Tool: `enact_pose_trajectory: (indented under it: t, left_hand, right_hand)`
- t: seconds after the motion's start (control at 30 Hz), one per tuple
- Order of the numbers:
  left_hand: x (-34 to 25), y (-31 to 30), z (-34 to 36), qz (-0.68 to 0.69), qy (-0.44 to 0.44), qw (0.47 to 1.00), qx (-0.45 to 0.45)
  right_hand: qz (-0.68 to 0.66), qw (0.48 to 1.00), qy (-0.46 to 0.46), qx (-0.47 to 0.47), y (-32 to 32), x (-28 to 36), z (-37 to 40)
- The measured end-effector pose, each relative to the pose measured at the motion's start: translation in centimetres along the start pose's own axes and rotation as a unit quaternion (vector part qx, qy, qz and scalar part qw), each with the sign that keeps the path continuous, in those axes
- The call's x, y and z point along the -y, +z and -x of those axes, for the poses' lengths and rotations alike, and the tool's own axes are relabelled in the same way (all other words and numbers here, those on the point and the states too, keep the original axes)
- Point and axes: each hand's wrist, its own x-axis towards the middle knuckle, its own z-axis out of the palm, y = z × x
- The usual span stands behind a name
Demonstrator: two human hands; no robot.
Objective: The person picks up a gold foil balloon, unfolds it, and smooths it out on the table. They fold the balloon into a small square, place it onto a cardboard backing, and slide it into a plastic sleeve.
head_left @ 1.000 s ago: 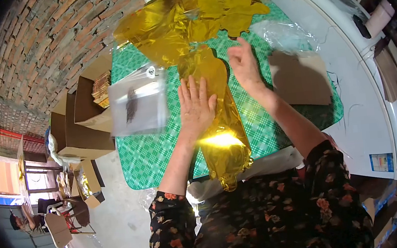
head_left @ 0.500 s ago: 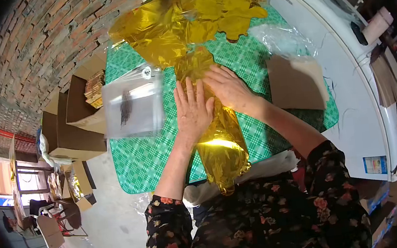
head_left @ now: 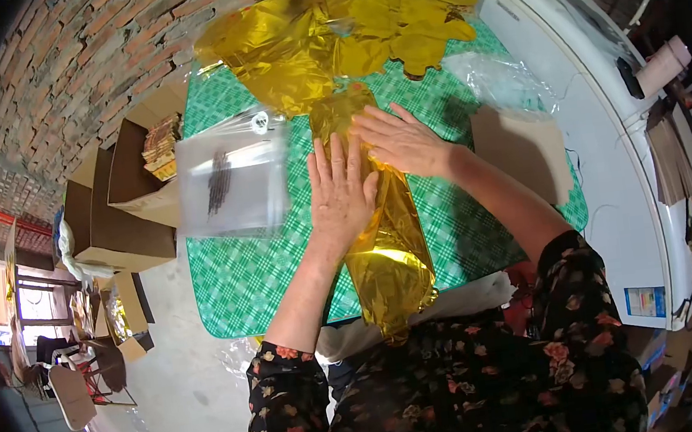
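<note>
A long, folded gold foil balloon (head_left: 393,283), flat and shiny, lies lengthwise on the green checked tablecloth (head_left: 244,286), its near end hanging at the table's front edge. My left hand (head_left: 338,191) rests flat on its left side, fingers stretched out and pointing away from me. Across its upper part lies my right hand (head_left: 407,142), also flat, with fingers spread toward the upper left. Part of the foil is hidden beneath both palms. Beyond it, more flat gold foil balloons (head_left: 282,50) with wavy outlines cover the far end of the table.
Left on the table is a stack of clear plastic bags (head_left: 232,177). Cardboard boxes (head_left: 128,184) stand beside it. On the right lie a brown cardboard sheet (head_left: 520,147) and crumpled clear plastic (head_left: 501,82). A white freezer-like appliance (head_left: 602,164) borders the table's right side.
My right hand has shifted slightly, its fingers a little more spread on the foil. The left hand stays flat in nearly the same place. The camera view has moved slightly.
</note>
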Motion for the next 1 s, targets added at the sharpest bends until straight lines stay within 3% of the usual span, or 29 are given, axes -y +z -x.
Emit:
enact_pose_trajectory:
  t: [0.33,0.53,0.67,0.77,1.0]
  left_hand:
    - [0.3,-1.1,-0.3,0.058,-0.004,0.998,-0.023]
    - [-1.6,-3.0,1.2,0.097,0.05,0.993,0.036]
    - [-1.6,-2.5,3.8,0.055,0.053,0.995,0.066]
    - [-1.8,-2.8,4.2,0.037,0.052,0.996,0.061]
    - [-1.9,-3.6,3.6,0.029,0.034,0.997,0.068]
  right_hand:
    - [0.02,0.999,-0.012,0.035,-1.3,0.0,-0.4]
    - [0.043,0.999,-0.024,0.023,0.0,-0.5,-0.6]
    - [0.029,0.999,-0.028,0.008,0.5,-0.7,-0.8]
    - [0.029,0.998,-0.008,0.063,-1.1,0.2,-0.9]
    - [0.026,0.999,-0.017,0.017,-0.6,0.0,-0.9]
